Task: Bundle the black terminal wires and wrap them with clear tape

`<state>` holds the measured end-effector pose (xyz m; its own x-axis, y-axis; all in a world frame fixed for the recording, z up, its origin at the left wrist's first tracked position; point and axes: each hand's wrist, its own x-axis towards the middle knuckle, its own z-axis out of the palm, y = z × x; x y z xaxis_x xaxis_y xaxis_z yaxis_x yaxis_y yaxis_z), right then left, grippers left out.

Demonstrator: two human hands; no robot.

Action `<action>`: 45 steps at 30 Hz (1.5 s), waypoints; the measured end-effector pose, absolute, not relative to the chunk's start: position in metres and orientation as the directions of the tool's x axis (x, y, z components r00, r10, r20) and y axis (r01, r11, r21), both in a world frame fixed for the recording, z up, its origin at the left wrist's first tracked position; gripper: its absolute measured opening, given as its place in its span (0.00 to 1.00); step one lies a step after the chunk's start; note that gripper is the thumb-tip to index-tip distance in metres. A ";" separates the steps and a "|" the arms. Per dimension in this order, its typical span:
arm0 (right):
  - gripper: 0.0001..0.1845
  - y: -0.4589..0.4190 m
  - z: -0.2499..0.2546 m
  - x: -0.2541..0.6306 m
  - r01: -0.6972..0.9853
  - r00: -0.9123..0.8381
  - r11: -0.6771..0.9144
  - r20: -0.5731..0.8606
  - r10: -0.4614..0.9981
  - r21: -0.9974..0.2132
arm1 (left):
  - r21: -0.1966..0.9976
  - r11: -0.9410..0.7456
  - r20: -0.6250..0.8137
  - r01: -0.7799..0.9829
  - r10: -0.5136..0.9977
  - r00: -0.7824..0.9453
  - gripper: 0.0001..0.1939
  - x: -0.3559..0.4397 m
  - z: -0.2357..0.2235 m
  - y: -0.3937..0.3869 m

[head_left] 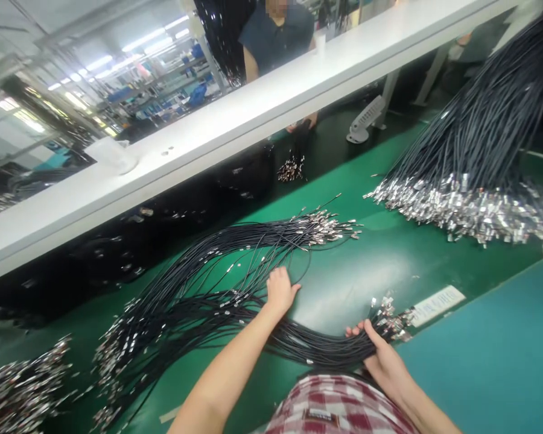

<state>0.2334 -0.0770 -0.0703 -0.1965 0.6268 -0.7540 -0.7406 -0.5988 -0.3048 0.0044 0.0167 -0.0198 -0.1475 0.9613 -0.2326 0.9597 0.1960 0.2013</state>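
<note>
A bundle of black cables (326,346) with silvery metal ends curves across the green bench in front of me. Near its right end my right hand (384,361) is wrapped round it, thumb on top, with the metal tips (391,319) sticking out beyond. My left hand (280,292) is over the middle, its fingers curled down on loose black cables between this bundle and a second one. That second bundle of black cables (235,238) lies just behind, its ends fanned out to the right. What sits under my left fingers is partly hidden.
A large sheaf of black cables (484,126) hangs at the right. More metal-tipped cables (22,392) lie at lower left. A white shelf (235,114) crosses above the green bench (344,280). Behind it a person (278,36) holds another bundle (292,169). A labelled strip (438,306) lies at right.
</note>
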 end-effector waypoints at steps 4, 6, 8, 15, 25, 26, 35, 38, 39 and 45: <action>0.16 -0.076 -0.073 0.233 -0.770 -0.207 -0.585 -0.769 0.604 -0.253 | 0.179 0.310 -0.369 0.934 0.901 -0.229 0.16 -0.009 -0.037 0.034; 0.16 -0.076 -0.076 0.232 -0.784 -0.210 -0.577 -0.778 0.592 -0.228 | 0.254 0.269 -0.414 0.929 0.898 -0.147 0.06 -0.011 -0.040 0.031; 0.15 -0.076 -0.077 0.232 -0.788 -0.213 -0.578 -0.786 0.580 -0.213 | 0.301 0.224 -0.438 0.927 0.896 -0.075 0.02 -0.016 -0.036 0.027; 0.19 -0.074 -0.076 0.232 -0.767 -0.222 -0.604 -0.794 0.566 -0.217 | 0.799 0.337 -0.546 0.498 0.754 0.365 0.15 -0.063 -0.004 0.009; 0.18 -0.071 -0.072 0.230 -0.750 -0.183 -0.596 -0.777 0.602 -0.285 | 0.715 0.650 -0.699 0.259 0.678 0.228 0.21 0.025 -0.035 0.068; 0.18 -0.071 -0.071 0.230 -0.753 -0.183 -0.589 -0.767 0.615 -0.294 | 0.753 0.610 -0.656 0.248 0.728 0.203 0.21 0.033 -0.032 0.074; 0.18 -0.067 -0.068 0.231 -0.792 -0.215 -0.566 -0.763 0.609 -0.229 | 0.763 0.051 -0.357 0.645 0.865 0.354 0.15 0.021 -0.021 0.062; 0.17 -0.066 -0.064 0.231 -0.798 -0.216 -0.562 -0.770 0.600 -0.215 | 0.543 -0.077 -0.212 0.836 0.951 0.224 0.10 0.024 -0.035 0.058; 0.17 -0.066 -0.063 0.231 -0.800 -0.209 -0.559 -0.770 0.602 -0.220 | 0.499 -0.106 -0.198 0.860 0.952 0.232 0.07 0.027 -0.038 0.057; 0.17 -0.065 -0.061 0.231 -0.807 -0.188 -0.546 -0.781 0.595 -0.223 | 0.304 -0.260 -0.243 0.917 0.909 0.338 0.02 0.053 -0.051 0.055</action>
